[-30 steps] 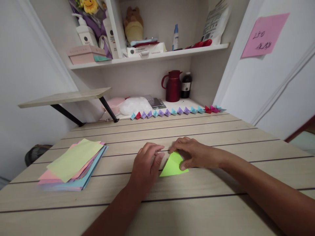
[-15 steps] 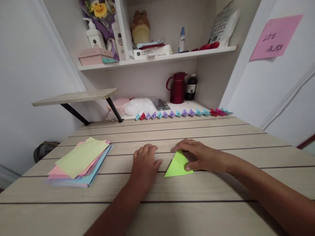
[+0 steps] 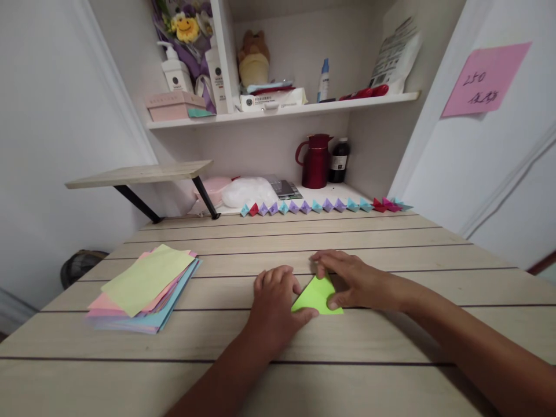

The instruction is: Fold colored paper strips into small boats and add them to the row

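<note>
A bright green sheet of paper, folded to a triangle (image 3: pixel 316 296), lies on the wooden tabletop between my two hands. My right hand (image 3: pixel 358 282) holds it from the right, with the thumb on the lower right corner and the fingers around the top point. At the left corner is my left hand (image 3: pixel 275 301); its thumb rests on the lower edge and its curled fingers lie along the left side. Part of the left corner is hidden under that hand.
A stack of coloured paper sheets (image 3: pixel 147 281) lies to the left. A row of small folded paper boats (image 3: pixel 306 207) lines the table's back edge. Behind stands a red thermos jug (image 3: pixel 316 162). A small raised shelf (image 3: pixel 143 172) with black legs is at the back left.
My left hand has moved right and come onto the paper's left corner. The right hand stays on the paper, its fingers bent closer to the top point. The view has tilted slightly.
</note>
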`<action>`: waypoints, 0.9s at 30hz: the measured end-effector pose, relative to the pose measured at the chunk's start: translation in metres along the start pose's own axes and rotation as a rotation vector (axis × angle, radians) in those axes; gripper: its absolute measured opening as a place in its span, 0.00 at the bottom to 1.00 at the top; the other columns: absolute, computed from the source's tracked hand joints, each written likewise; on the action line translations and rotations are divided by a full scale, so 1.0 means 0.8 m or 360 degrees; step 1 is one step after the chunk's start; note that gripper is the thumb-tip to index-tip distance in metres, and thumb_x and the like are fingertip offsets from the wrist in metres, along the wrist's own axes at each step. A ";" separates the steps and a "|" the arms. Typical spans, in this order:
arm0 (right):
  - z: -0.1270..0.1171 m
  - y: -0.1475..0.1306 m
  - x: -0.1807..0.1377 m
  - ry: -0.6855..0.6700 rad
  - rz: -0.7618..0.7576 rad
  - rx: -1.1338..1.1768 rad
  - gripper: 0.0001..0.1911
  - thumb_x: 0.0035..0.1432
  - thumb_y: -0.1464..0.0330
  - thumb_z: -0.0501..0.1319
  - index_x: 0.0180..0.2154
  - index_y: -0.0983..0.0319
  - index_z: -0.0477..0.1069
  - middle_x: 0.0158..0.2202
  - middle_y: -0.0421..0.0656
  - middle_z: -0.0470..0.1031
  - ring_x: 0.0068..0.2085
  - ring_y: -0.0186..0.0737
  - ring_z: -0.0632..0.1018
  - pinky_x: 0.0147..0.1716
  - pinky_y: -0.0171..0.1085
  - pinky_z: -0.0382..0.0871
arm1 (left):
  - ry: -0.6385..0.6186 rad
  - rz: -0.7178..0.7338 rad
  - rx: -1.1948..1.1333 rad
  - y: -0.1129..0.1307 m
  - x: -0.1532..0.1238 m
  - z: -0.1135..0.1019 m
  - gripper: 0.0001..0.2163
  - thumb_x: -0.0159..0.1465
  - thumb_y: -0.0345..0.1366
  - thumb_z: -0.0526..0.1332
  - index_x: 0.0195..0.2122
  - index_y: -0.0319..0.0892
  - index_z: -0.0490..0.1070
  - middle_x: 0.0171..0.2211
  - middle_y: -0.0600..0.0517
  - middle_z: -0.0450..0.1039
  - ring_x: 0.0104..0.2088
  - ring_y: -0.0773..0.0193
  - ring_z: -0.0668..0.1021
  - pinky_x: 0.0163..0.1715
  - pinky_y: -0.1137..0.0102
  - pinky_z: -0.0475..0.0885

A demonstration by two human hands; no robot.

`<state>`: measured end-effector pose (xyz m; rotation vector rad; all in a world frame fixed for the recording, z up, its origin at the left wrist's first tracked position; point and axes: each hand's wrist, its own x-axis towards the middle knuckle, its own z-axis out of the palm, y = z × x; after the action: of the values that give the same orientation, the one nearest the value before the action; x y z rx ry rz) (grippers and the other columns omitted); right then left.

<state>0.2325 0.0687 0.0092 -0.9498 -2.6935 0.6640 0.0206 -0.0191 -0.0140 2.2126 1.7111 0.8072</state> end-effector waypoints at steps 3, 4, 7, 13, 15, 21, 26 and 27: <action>-0.004 -0.012 -0.001 -0.0020 0.0018 0.0098 0.23 0.45 0.61 0.69 0.43 0.56 0.66 0.52 0.43 0.69 0.53 0.50 0.67 0.51 0.46 0.60 | 0.0042 -0.0011 -0.0078 0.001 0.001 0.001 0.15 0.50 0.34 0.71 0.31 0.44 0.63 0.51 0.47 0.69 0.54 0.51 0.69 0.54 0.51 0.57; -0.004 -0.015 -0.001 -0.0018 0.0036 0.0120 0.25 0.45 0.62 0.69 0.45 0.56 0.66 0.50 0.43 0.69 0.52 0.49 0.68 0.50 0.45 0.60 | 0.0044 -0.0005 -0.0107 0.002 0.002 0.000 0.15 0.50 0.32 0.70 0.30 0.44 0.62 0.50 0.48 0.70 0.53 0.52 0.69 0.53 0.52 0.58; -0.003 -0.019 -0.001 0.0002 0.0095 0.0130 0.37 0.44 0.64 0.70 0.56 0.55 0.61 0.47 0.43 0.70 0.50 0.48 0.69 0.48 0.43 0.61 | -0.0020 0.0063 -0.0214 0.005 0.001 -0.004 0.14 0.51 0.28 0.68 0.29 0.44 0.61 0.46 0.50 0.72 0.50 0.55 0.71 0.51 0.56 0.61; -0.003 -0.019 0.002 -0.0033 0.0008 -0.0090 0.16 0.43 0.66 0.71 0.37 0.59 0.74 0.39 0.44 0.72 0.44 0.47 0.71 0.44 0.42 0.62 | -0.0049 0.0191 -0.0370 0.011 0.000 -0.009 0.11 0.53 0.22 0.63 0.29 0.44 0.63 0.44 0.52 0.72 0.49 0.58 0.72 0.50 0.59 0.63; -0.003 -0.021 0.003 0.0034 0.0015 -0.0115 0.12 0.42 0.68 0.71 0.32 0.61 0.73 0.37 0.44 0.72 0.42 0.47 0.71 0.42 0.41 0.62 | 0.0041 0.0163 -0.0417 0.010 0.000 -0.009 0.12 0.53 0.23 0.63 0.34 0.45 0.65 0.44 0.51 0.71 0.48 0.58 0.73 0.50 0.59 0.64; 0.012 -0.022 0.014 0.0394 0.0300 0.0497 0.07 0.52 0.63 0.63 0.29 0.61 0.70 0.26 0.38 0.70 0.30 0.38 0.69 0.29 0.35 0.60 | 0.0337 -0.0219 -0.0769 -0.006 0.004 -0.015 0.24 0.58 0.33 0.63 0.55 0.46 0.59 0.52 0.46 0.65 0.44 0.61 0.74 0.47 0.62 0.69; 0.028 -0.021 0.029 0.0601 0.0299 0.1312 0.13 0.48 0.59 0.65 0.28 0.62 0.69 0.26 0.38 0.72 0.28 0.37 0.71 0.28 0.35 0.61 | 0.0335 -0.0346 -0.0847 -0.011 0.014 -0.019 0.13 0.63 0.42 0.57 0.47 0.43 0.68 0.50 0.44 0.67 0.43 0.61 0.74 0.44 0.64 0.71; 0.029 -0.022 0.030 0.0624 0.0299 0.1442 0.14 0.46 0.59 0.66 0.28 0.62 0.70 0.26 0.38 0.72 0.28 0.38 0.71 0.28 0.35 0.62 | 0.0316 -0.0329 -0.0854 -0.007 0.018 -0.018 0.12 0.62 0.42 0.58 0.45 0.43 0.69 0.49 0.45 0.68 0.42 0.61 0.74 0.44 0.65 0.70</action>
<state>0.1962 0.0637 -0.0017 -0.9216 -1.6682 1.3847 0.0109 -0.0059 -0.0010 1.6181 1.5346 1.2846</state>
